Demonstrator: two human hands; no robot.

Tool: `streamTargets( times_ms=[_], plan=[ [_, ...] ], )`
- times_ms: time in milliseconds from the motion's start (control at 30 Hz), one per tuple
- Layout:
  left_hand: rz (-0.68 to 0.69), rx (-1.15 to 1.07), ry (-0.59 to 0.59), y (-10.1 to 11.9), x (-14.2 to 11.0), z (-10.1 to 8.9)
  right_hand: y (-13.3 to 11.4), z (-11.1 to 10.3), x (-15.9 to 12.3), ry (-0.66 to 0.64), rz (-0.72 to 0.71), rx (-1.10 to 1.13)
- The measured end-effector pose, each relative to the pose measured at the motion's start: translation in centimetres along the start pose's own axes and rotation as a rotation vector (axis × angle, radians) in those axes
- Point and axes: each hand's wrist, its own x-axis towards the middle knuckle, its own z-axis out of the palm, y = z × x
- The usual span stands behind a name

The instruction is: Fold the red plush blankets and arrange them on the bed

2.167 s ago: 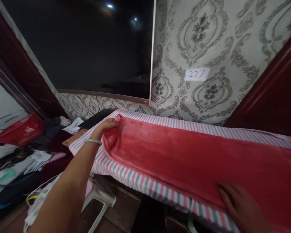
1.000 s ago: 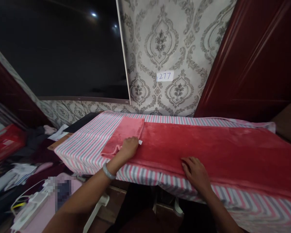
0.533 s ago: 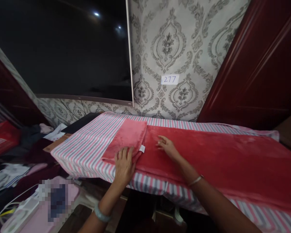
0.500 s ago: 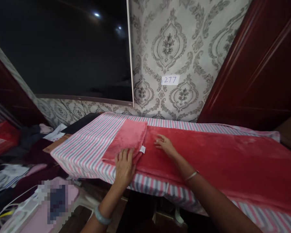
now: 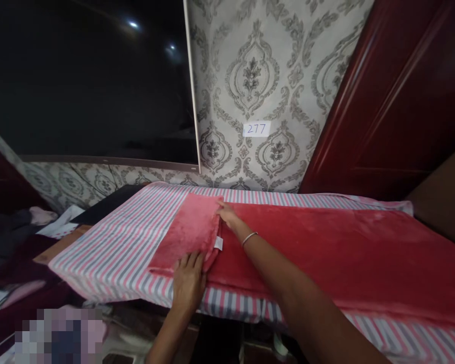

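A red plush blanket [image 5: 307, 253] lies long and flat, with its left end folded over into a lighter pink-red flap [image 5: 191, 222]. A small white label [image 5: 219, 243] sticks out at the flap's right edge. My left hand [image 5: 188, 283] is at the near corner of the flap, its fingers bent over the top and the thumb partly hidden; it appears to grip the fabric. At the far right corner of the flap, my right hand [image 5: 227, 213] has its fingers closed on the edge.
A striped cloth [image 5: 109, 247] covers the table under the blanket. Behind it are a large dark screen [image 5: 91, 86] and a patterned wall with a paper marked 277 [image 5: 257, 129]. A dark red wooden panel [image 5: 367, 111] stands right. Clothes [image 5: 15, 242] are piled at left.
My right hand has moved left and away from me onto the far corner of the flap, and its fingers have closed. My left hand stays at the near corner. The view has shifted slightly.
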Motion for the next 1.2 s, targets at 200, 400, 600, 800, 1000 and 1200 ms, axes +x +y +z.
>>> streamTargets(
  times_ms=[200,400,600,800,1000,1200],
  plan=[
    [0.073,-0.071,0.036,2.7,2.0,-0.6,-0.6,-3.1,1.3,0.132,-0.197,-0.089],
    [0.148,-0.177,-0.12,7.6,2.4,1.4,2.6,-9.1,0.5,0.236,-0.18,-0.241],
    [0.105,-0.185,-0.171,8.9,2.2,1.4,4.8,-9.7,0.3,0.257,-0.148,-0.275],
    [0.131,-0.23,-0.204,10.5,3.3,1.3,4.4,-10.6,0.6,0.272,-0.154,-0.29],
    [0.121,-0.227,-0.251,11.7,2.7,1.9,5.0,-11.7,-2.3,0.216,-0.187,-0.281],
    [0.093,-0.289,-0.24,11.4,3.8,0.9,6.9,-12.0,-9.5,0.032,-0.161,0.046]
  ],
)
